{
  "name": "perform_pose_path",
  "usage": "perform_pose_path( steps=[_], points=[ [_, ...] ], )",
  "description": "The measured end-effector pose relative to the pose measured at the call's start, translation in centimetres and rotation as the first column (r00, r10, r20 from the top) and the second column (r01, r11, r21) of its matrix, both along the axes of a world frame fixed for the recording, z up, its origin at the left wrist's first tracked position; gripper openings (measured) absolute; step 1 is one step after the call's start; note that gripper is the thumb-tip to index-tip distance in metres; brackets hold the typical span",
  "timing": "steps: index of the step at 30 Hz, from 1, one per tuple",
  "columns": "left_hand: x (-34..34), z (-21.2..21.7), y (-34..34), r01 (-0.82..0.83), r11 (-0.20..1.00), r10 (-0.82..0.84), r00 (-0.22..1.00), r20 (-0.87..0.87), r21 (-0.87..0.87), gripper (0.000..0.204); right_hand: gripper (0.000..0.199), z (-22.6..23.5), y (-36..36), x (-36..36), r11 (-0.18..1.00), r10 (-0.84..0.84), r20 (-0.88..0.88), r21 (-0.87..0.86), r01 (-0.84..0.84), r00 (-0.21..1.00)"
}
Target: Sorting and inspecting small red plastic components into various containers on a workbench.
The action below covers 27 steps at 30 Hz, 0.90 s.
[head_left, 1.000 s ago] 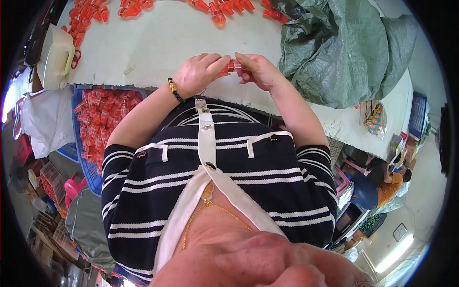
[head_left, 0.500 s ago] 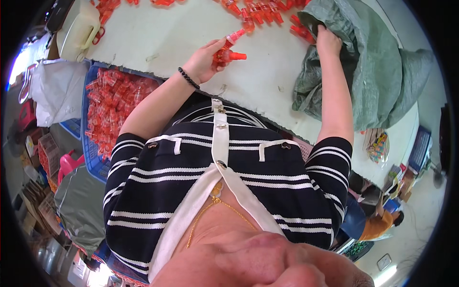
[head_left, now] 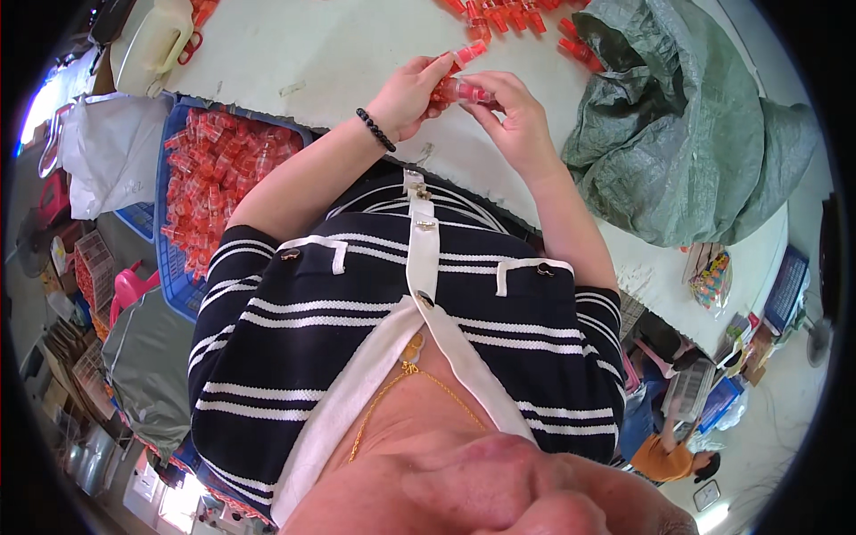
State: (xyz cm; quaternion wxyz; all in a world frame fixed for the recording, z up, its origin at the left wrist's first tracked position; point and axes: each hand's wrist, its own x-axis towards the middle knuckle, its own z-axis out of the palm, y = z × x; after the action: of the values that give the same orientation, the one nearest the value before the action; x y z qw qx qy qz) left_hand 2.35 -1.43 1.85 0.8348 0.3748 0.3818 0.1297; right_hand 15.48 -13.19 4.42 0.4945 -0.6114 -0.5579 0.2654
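Observation:
My left hand (head_left: 403, 98) is closed round small red bottles with narrow tops; two of them show. The upper bottle (head_left: 469, 53) points up and to the right. A lower bottle (head_left: 448, 90) lies sideways, its top toward my right hand (head_left: 522, 127). The fingers of that hand pinch a clear cap (head_left: 476, 93) at the lower bottle's narrow end. The cap appears to be over the tip, but how far on it sits is hidden by the fingers. More red bottles (head_left: 506, 16) lie on the white table (head_left: 348, 53) beyond my hands.
On the right the table bears a crumpled green woven sack (head_left: 713, 134). A blue basket (head_left: 162, 241) full of red bottles stands at my left, below the table edge. A cream jug (head_left: 150, 49) is at the far left. Another person (head_left: 664, 459) is at the lower right.
My right hand has come out of the green sack and moved left to the lower bottle in my left hand. My left hand has shifted slightly up and to the right.

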Motion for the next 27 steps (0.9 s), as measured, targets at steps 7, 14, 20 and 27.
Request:
perform_pose_path(
  steps=[7, 14, 20, 27],
  points=[
    [-0.1, 0.0, -1.3, -0.131, 0.815, 0.159, 0.987, 0.0, 0.564, 0.036, 0.029, -2.1, 0.8, -1.3, 0.991, -0.087, -0.195, -0.118, 0.065, 0.977],
    [-2.5, 1.5, -0.6, 0.219, 0.342, -0.015, 0.974, -0.228, 0.914, 0.037, 0.032, -4.0, 0.6, -1.8, 0.895, -0.266, -0.728, -0.43, -0.119, 0.632],
    [-7.7, -1.7, -0.3, -0.027, 0.506, 0.185, 0.979, -0.079, 0.862, 0.022, 0.035, -2.5, 0.9, -4.7, 0.867, -0.289, -0.727, -0.474, -0.151, 0.622],
    [-24.3, 2.2, 3.6, -0.477, 0.43, 0.78, 0.624, -0.049, 0.767, 0.024, 0.031, -6.6, 0.5, -1.9, 0.842, -0.222, -0.76, -0.465, -0.274, 0.61]
  ],
)
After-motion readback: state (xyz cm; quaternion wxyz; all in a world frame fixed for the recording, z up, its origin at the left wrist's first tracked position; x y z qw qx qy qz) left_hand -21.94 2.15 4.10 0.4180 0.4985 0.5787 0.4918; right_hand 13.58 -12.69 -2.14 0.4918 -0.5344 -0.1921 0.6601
